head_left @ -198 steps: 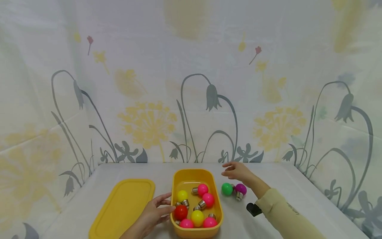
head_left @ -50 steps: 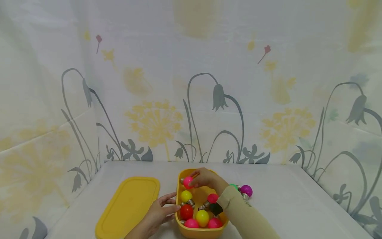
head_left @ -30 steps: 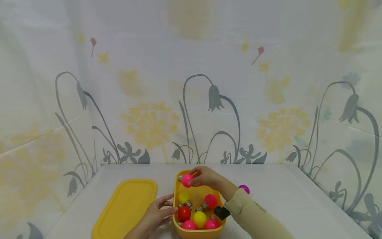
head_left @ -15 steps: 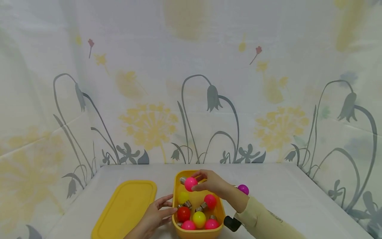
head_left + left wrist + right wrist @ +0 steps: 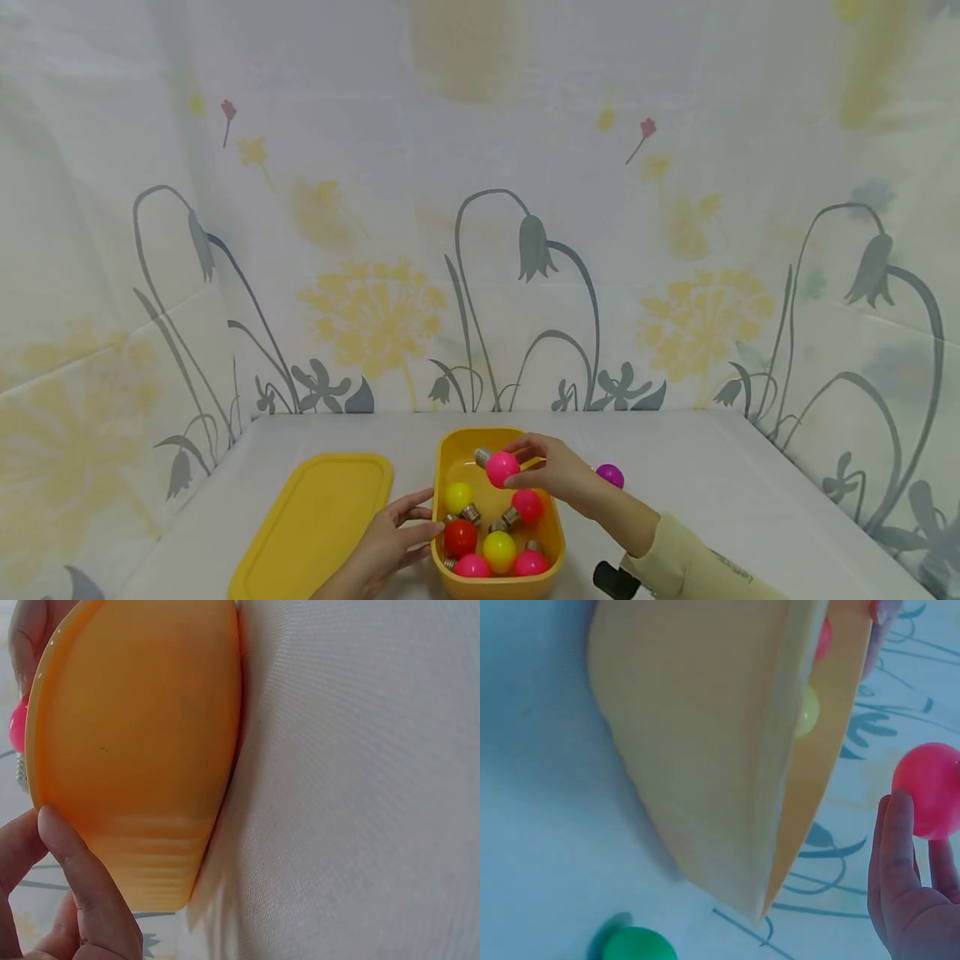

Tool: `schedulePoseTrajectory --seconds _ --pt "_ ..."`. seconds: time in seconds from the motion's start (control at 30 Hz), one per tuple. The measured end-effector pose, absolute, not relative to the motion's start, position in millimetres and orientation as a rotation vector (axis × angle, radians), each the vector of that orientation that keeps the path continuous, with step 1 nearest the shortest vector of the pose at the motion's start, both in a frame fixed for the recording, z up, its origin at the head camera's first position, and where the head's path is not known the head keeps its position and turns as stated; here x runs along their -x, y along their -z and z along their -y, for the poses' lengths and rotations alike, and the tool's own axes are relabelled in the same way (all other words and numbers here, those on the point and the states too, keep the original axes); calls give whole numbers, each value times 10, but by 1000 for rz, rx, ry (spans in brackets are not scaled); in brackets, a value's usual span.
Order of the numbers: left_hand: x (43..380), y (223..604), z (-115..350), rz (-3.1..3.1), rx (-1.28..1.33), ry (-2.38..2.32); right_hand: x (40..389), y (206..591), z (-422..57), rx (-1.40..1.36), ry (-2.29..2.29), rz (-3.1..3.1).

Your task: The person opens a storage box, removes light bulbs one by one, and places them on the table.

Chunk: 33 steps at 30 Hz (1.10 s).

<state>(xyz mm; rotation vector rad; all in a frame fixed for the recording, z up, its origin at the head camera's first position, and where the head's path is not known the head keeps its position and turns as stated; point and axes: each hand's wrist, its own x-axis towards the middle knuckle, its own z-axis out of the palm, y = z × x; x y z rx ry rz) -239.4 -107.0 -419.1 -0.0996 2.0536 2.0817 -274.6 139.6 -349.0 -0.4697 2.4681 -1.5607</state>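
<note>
In the head view my right hand [image 5: 558, 471] pinches a pink light bulb [image 5: 502, 469] above the far half of a yellow plastic box [image 5: 497, 585]. The bulb's metal screw base points to the far left. My left hand [image 5: 390, 537] grips the box's left rim, thumb on the edge and fingers against the outer wall. Lying in the box are several bulbs: a red bulb [image 5: 460, 538], two yellow bulbs, one of them near the front [image 5: 499, 552], and several pink ones. The right wrist view shows the held bulb pinched by the fingertips.
A flat yellow lid [image 5: 315, 525] lies left of the box. Right of the box, a purple bulb [image 5: 611, 476] is partly hidden by my right arm. A green bulb [image 5: 639, 945] shows in the right wrist view. A flower-patterned curtain [image 5: 480, 208] stands behind the table.
My right hand, formerly bare beyond the green and purple bulbs, took a pink bulb from the box. It has since moved right and nearer with it. My left hand stays on the rim.
</note>
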Motion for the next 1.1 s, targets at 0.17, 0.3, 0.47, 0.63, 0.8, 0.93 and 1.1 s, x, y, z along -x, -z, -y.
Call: schedulePoseTrajectory --seconds 0.17,0.3,0.47,0.63,0.8,0.93,1.1 --pt "2396 4202 1067 -2062 81 -2077 2708 3502 -1493 422 1575 -2501" --pt "2410 4205 1063 -2068 96 -2068 2682 3524 -1566 390 1581 -2526" --pt "2427 4216 1074 -2077 118 -2050 2647 3588 -1645 396 1572 -2531" --pt "2436 4228 1078 -2071 107 -2054 2608 3655 -1709 339 1573 -2534" --pt "2434 4232 1079 -2068 108 -2059 2580 3711 -1767 314 1565 -2545" --pt "2430 4223 1078 -2067 118 -2067 2558 3748 -1828 339 1584 -2558" --pt "2431 4219 1068 -2071 119 -2060 2537 3793 -1939 346 1595 -2580"
